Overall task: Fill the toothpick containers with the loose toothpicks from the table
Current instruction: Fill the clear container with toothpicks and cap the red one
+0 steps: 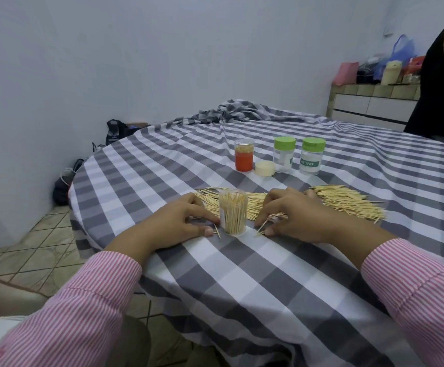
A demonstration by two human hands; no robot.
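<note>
A clear open container (233,211), packed with upright toothpicks, stands on the checked tablecloth (268,274) between my hands. My left hand (181,221) rests on the cloth just left of it, fingertips near its base, and a single toothpick (217,230) lies by the thumb. My right hand (292,214) sits right of the container and pinches a few toothpicks (261,229) against the cloth. A long heap of loose toothpicks (347,201) spreads behind both hands. Further back stand an orange container (243,154) holding toothpicks, a loose cream lid (265,168) and two green-capped containers (284,154) (312,155).
The round table's edge drops off at the left to a tiled floor (38,247) with bags against the wall. A person in a black shirt (437,83) stands at the far right. A counter (374,102) with clutter lies behind.
</note>
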